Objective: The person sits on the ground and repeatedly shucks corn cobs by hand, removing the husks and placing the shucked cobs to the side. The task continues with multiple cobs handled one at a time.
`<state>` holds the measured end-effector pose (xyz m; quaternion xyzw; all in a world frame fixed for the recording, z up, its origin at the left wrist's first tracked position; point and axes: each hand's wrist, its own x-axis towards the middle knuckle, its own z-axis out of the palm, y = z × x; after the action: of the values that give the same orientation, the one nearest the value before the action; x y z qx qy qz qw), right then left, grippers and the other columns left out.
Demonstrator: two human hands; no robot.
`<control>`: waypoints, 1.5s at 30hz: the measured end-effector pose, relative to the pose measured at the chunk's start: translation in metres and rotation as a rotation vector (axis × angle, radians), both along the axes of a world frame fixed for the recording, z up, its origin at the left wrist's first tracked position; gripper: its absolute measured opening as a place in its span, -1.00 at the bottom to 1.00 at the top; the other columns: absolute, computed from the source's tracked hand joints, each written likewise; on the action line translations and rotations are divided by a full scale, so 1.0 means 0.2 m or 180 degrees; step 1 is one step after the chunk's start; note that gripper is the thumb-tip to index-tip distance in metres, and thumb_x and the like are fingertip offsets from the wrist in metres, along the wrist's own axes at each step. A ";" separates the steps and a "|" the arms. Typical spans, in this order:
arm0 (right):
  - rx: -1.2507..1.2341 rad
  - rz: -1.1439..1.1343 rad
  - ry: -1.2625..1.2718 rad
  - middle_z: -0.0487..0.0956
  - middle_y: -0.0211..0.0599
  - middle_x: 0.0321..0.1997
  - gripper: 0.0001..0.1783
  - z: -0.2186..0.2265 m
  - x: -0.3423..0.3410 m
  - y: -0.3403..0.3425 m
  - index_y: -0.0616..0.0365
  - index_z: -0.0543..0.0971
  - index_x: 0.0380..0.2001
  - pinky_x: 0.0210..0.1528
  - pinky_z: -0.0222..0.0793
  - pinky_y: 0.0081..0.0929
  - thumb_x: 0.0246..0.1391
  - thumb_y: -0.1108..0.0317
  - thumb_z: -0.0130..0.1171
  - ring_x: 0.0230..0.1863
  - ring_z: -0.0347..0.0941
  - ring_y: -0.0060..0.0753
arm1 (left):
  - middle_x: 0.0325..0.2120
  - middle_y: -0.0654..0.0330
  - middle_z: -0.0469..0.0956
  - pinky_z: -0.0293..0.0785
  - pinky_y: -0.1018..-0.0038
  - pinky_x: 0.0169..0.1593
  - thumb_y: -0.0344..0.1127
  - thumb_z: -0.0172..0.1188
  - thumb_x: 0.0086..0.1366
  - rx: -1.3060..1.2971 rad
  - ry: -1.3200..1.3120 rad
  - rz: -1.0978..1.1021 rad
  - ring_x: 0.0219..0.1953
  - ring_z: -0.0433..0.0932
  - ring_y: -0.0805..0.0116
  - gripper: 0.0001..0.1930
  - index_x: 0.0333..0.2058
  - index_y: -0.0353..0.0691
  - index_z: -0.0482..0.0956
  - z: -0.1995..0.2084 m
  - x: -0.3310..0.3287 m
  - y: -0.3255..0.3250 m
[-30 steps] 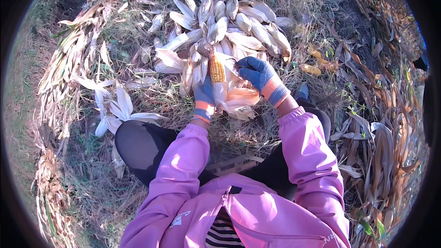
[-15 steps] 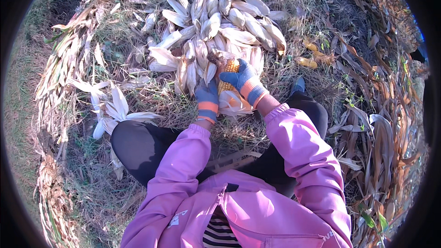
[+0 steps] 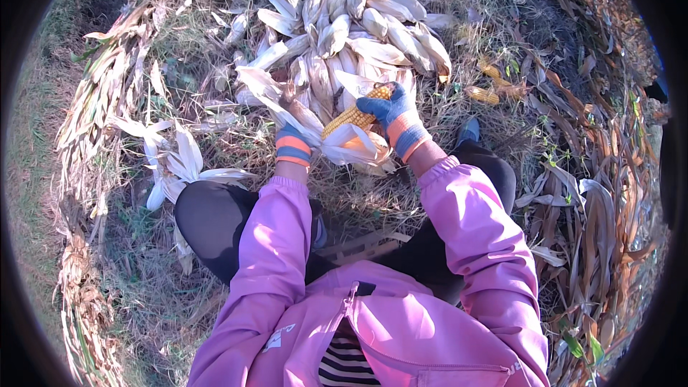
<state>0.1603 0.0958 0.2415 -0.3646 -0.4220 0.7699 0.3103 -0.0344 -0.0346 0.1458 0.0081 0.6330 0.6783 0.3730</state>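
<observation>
A yellow ear of corn point(image 3: 352, 119) lies slanted between my hands, its kernels bare along most of its length. My right hand point(image 3: 398, 116), in a blue and orange glove, is closed around its upper end. Pale husk point(image 3: 351, 145) spreads from the ear's lower end. At the left, my gloved left hand point(image 3: 292, 142) grips pulled-back corn husk point(image 3: 297, 116); its fingers are partly hidden under the leaves. Just beyond both hands lies a heap of unhusked ears point(image 3: 333, 36) in dry, whitish husks.
Several bare yellow cobs point(image 3: 482, 94) lie on the dry grass at the right. Discarded husks point(image 3: 188, 161) sit by my left knee. Rows of dry corn stalks point(image 3: 100, 122) line the left, with more stalks point(image 3: 595, 229) at the right. My bent legs frame the ground before me.
My left hand has moved left, drawing husk away from the ear. More of the kernels show now, and the ear is tilted further over. The right hand has shifted slightly right.
</observation>
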 end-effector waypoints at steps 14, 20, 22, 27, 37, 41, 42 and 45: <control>0.0678 -0.0323 -0.0771 0.52 -0.24 -0.28 -0.38 -0.07 0.01 0.05 0.29 0.36 -0.13 -0.23 0.44 -0.45 -0.33 0.49 0.41 -0.30 0.47 -0.41 | -0.25 0.21 0.45 0.44 0.56 -0.15 -0.48 0.11 0.22 0.2095 0.1162 0.0532 -0.23 0.44 0.49 -0.69 -0.05 -0.27 0.37 0.43 0.34 0.14; 0.1243 -0.0253 -0.0833 0.55 -0.18 -0.37 -0.38 -0.19 -0.01 0.06 0.31 0.42 -0.20 -0.26 0.39 -0.40 -0.37 0.25 0.44 -0.32 0.47 -0.36 | -0.19 0.14 0.51 0.39 0.49 -0.04 -0.37 0.17 0.20 0.0386 0.3299 -0.1592 -0.13 0.48 0.40 -0.74 -0.14 -0.30 0.49 0.44 0.48 0.15; 0.1265 -0.0162 -0.0822 0.56 -0.15 -0.35 -0.36 -0.15 0.00 0.04 0.29 0.41 -0.19 -0.24 0.39 -0.37 -0.37 0.24 0.44 -0.32 0.49 -0.29 | -0.18 0.12 0.51 0.39 0.47 -0.04 -0.33 0.19 0.17 0.0339 0.2565 -0.1908 -0.13 0.48 0.37 -0.67 -0.10 -0.33 0.45 0.38 0.47 0.13; 0.1976 -0.0176 -0.1504 0.55 -0.09 -0.32 -0.38 -0.11 0.06 0.06 0.24 0.41 -0.21 -0.20 0.39 -0.31 -0.37 0.22 0.46 -0.29 0.49 -0.16 | -0.12 0.03 0.50 0.41 0.41 0.00 -0.20 0.36 -0.02 -0.0632 0.2555 -0.2558 -0.10 0.50 0.23 -0.36 0.02 -0.35 0.36 0.27 0.44 0.15; 0.1879 -0.0055 -0.1090 0.48 -0.33 -0.32 -0.40 -0.03 0.05 0.01 0.23 0.39 -0.17 -0.19 0.38 -0.50 -0.33 0.38 0.47 -0.28 0.39 -0.48 | 0.04 -0.01 0.37 0.21 0.22 0.17 -0.01 0.44 -0.25 -0.0900 0.4449 -0.2291 0.12 0.29 0.01 -0.24 -0.03 -0.19 0.42 0.24 0.41 0.08; 0.1841 0.0045 -0.1153 0.48 -0.32 -0.31 -0.40 -0.03 0.03 0.00 0.22 0.40 -0.18 -0.18 0.38 -0.49 -0.34 0.38 0.48 -0.26 0.39 -0.47 | 0.02 -0.05 0.35 0.20 0.14 0.17 0.07 0.42 -0.30 -0.0920 0.5129 -0.2098 0.09 0.28 -0.10 -0.17 -0.02 -0.22 0.39 0.18 0.38 0.04; 0.1892 0.0069 -0.1171 0.48 -0.32 -0.31 -0.39 -0.03 0.03 -0.01 0.22 0.40 -0.18 -0.18 0.38 -0.49 -0.34 0.38 0.48 -0.26 0.38 -0.47 | -0.01 -0.07 0.37 0.26 0.14 0.13 0.08 0.41 -0.30 -0.0922 0.5180 -0.2070 0.05 0.33 -0.13 -0.14 -0.01 -0.26 0.37 0.16 0.38 0.03; 0.1921 0.0113 -0.1279 0.49 -0.32 -0.30 -0.40 -0.08 0.04 -0.01 0.22 0.40 -0.19 -0.18 0.38 -0.49 -0.36 0.41 0.49 -0.25 0.38 -0.47 | -0.11 -0.03 0.46 0.35 0.20 0.04 0.07 0.43 -0.31 -0.1307 0.4323 -0.2615 -0.03 0.43 -0.06 -0.13 0.02 -0.20 0.36 0.16 0.39 0.05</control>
<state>0.1676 0.0943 0.2248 -0.3933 -0.6890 0.5288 0.3014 0.0441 -0.0248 0.1775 0.5798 0.7790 0.2055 0.1211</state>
